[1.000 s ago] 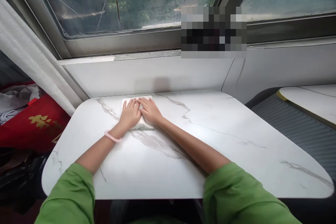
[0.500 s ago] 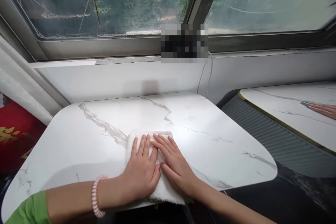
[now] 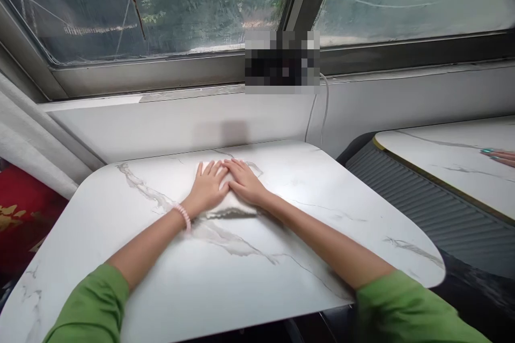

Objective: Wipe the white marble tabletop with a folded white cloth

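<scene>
Both my hands lie flat on a folded white cloth (image 3: pixel 231 208), pressing it against the white marble-patterned table (image 3: pixel 181 278). My left hand (image 3: pixel 207 185) has its fingers spread over the cloth's left side, and a pink coil band (image 3: pixel 184 216) circles that wrist. On the cloth's right side rests my right hand (image 3: pixel 245 182), fingers stretched out, its tips touching those of the left. The cloth's near edge shows below the palms; much of the rest is hidden under the hands.
A window (image 3: pixel 181 10) with a metal frame runs behind the table, and a blurred-out dark object (image 3: pixel 281 64) stands on its sill with a white cable (image 3: pixel 325 107). At right, another person's hand (image 3: pixel 501 156) rests on a second table (image 3: pixel 454 144). A red fabric item (image 3: pixel 28 214) is at left.
Both my hands have pushed the cloth away from me, from the table's near edge toward its far side by the wall. My arms are now stretched out further.
</scene>
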{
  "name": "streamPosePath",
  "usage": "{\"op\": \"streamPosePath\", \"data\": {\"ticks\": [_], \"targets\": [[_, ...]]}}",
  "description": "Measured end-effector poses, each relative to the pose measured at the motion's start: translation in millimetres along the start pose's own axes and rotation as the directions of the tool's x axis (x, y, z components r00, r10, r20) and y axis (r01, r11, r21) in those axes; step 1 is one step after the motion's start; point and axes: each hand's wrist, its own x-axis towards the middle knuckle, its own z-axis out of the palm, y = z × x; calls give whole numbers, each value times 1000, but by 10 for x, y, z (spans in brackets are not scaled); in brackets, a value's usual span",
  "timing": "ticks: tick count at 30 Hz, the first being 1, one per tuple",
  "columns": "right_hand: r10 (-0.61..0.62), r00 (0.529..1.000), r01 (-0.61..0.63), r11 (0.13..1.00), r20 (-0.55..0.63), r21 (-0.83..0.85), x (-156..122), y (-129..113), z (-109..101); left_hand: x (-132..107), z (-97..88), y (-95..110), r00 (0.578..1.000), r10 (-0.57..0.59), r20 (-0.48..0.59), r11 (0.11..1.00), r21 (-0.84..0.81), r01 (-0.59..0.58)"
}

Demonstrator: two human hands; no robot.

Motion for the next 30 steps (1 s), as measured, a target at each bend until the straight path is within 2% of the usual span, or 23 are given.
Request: {"op": "streamPosePath", "data": {"ticks": [4,7,12,16,20,24,27,30], "targets": [[-33,999,32,999,-30,-30,422,267,23,398,38,-229,1000,-22,0,999,25,22],[-37,998,34,998,-52,-46,553,353,5,558,62,-313,1000,-18,-17,999,37,19],[-16,999,14,997,-28,-74,537,323,-20,589,78,-331,1000,-4,-18,998,65,5],[15,1000,-13,993,13,-119,440,251,-38,506,69,-244,1000,-16,1,997,79,15],[-8,999,15,991,49,-135,159,263,-89,327,86,52,998,-65,11,996,64,64],[-87,994,93,990,60,-102,-372,299,-254,59,99,568,996,-82,17,996,48,81],[-117,991,122,989,61,-84,-901,218,-449,-180,86,990,999,-21,40,999,46,20],[-97,994,100,992,45,-72,-1448,42,-633,-403,79,1347,991,125,41,991,38,-126]]}}
